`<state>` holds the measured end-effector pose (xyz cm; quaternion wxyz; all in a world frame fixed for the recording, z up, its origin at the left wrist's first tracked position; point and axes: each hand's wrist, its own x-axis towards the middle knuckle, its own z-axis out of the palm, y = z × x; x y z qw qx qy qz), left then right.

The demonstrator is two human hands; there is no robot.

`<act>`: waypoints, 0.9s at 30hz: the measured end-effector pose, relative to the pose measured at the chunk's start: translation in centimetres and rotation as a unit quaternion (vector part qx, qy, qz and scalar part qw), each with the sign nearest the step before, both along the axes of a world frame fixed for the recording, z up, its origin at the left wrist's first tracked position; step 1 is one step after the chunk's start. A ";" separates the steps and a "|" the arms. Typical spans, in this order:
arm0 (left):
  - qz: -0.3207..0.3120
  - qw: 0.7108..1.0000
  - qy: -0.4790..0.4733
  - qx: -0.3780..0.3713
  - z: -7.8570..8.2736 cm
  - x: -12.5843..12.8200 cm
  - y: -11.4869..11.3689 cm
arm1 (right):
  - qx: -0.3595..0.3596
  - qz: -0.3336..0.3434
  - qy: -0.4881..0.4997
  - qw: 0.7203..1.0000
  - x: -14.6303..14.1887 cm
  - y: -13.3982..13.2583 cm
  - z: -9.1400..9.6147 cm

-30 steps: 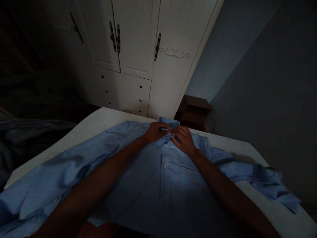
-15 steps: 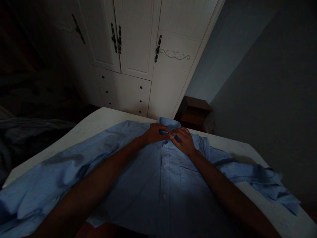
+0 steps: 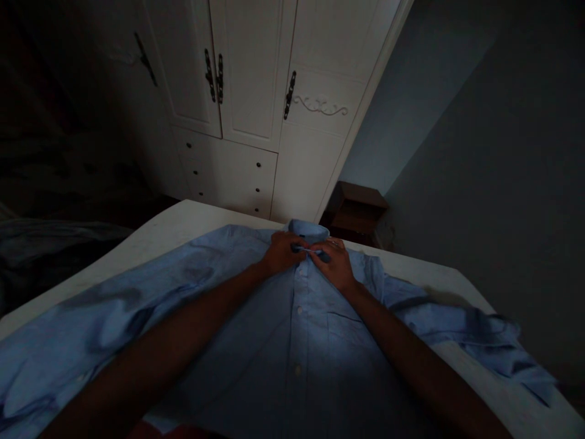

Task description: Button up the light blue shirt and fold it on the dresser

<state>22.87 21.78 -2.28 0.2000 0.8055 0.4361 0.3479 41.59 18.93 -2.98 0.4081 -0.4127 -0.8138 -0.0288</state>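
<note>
A blue long-sleeved button shirt (image 3: pixel 256 341) lies front side up, its collar (image 3: pixel 309 229) at the far edge of the white table and its sleeves spread to both sides. Just below the collar, my left hand (image 3: pixel 282 251) pinches the front edge of the shirt. Facing it, my right hand (image 3: pixel 334 261) grips the same placket, fingertips almost touching those of the left. Whether a button sits between the fingers is hidden. Lower buttons show down the placket, and a chest pocket is on the right.
The white table (image 3: pixel 183 219) holds the shirt. Behind it stands a white wardrobe (image 3: pixel 249 79) with dark handles and drawers. A brown wooden cabinet (image 3: pixel 361 195) is beyond the table's far edge. Dark cloth (image 3: pixel 46 244) lies at the left.
Both hands stay at the shirt's neck, with small finger shifts; a fold of the placket now shows stretched between the fingertips. The view has shifted slightly.
</note>
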 end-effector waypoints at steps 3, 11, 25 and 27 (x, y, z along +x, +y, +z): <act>0.010 1.000 -0.007 -0.005 -0.4 0.1 0.2 | -0.008 -0.009 -0.007 1.000 -0.2 0.0 -0.1; 0.006 1.000 -0.015 -0.024 -0.1 0.0 0.2 | -0.043 -0.003 0.039 0.998 0.1 0.5 -0.1; -0.027 0.995 -0.018 -0.091 0.0 -0.3 0.4 | -0.072 -0.013 0.064 0.995 -0.3 0.3 -0.2; -0.024 0.996 0.002 -0.091 0.3 -0.3 0.3 | -0.074 -0.013 0.043 0.996 -0.3 0.2 -0.1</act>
